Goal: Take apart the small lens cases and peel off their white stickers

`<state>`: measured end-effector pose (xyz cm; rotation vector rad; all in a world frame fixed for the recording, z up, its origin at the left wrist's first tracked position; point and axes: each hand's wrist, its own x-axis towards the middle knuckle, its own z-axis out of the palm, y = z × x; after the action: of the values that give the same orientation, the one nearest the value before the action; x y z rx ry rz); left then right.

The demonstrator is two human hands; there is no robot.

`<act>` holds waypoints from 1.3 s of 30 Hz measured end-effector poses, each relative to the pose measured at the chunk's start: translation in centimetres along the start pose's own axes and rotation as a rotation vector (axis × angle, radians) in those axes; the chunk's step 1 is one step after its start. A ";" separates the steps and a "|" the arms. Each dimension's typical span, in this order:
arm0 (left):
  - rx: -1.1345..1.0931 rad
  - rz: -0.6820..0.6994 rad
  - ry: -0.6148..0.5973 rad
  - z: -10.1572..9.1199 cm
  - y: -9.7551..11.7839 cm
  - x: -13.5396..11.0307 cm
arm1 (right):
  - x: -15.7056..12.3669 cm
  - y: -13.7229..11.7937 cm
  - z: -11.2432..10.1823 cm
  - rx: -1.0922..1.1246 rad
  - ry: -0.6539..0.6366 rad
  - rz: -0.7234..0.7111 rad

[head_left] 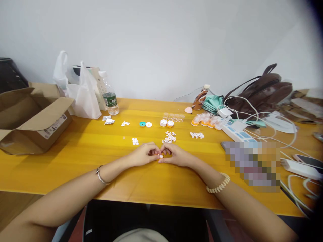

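My left hand (145, 153) and my right hand (176, 154) rest together on the yellow table (75, 161), fingertips meeting. Both are closed in a pinch on a small white and orange round part (160, 156) held between them. Just beyond the fingers lies a heap of white ring-shaped pieces (169, 137). A few small white discs (135, 141) lie to the left of the hands. A silver bangle is on my left wrist, a beaded bracelet on my right.
An open cardboard box (32, 117) stands at the left, white plastic bags (83, 90) and a water bottle (109, 95) behind. Orange-and-white caps (207, 121), a power strip (237, 131) with white cables, a brown bag (262, 94) and a phone (308, 160) fill the right side.
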<state>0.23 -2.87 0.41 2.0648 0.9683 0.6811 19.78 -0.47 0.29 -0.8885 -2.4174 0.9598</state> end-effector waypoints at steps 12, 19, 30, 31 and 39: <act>0.031 -0.056 0.018 0.5 0.1 0.2 | 0.0 0.0 0.0 -0.006 -0.016 -0.012; 0.049 -0.071 0.036 0.6 0.3 0.1 | 0.1 -0.3 -0.1 -0.024 -0.013 -0.007; 0.094 0.010 0.006 0.0 0.5 -0.1 | 0.0 -0.2 0.0 -0.014 0.001 -0.019; 0.083 0.005 0.005 0.1 0.4 -0.1 | 0.1 -0.2 0.0 -0.018 -0.001 -0.017; 0.063 -0.010 0.018 0.4 -0.1 -0.1 | 0.0 0.0 -0.1 -0.031 -0.017 -0.006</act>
<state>0.43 -3.05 0.06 2.1103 1.0212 0.6731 19.81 -0.44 0.34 -0.8873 -2.4544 0.9340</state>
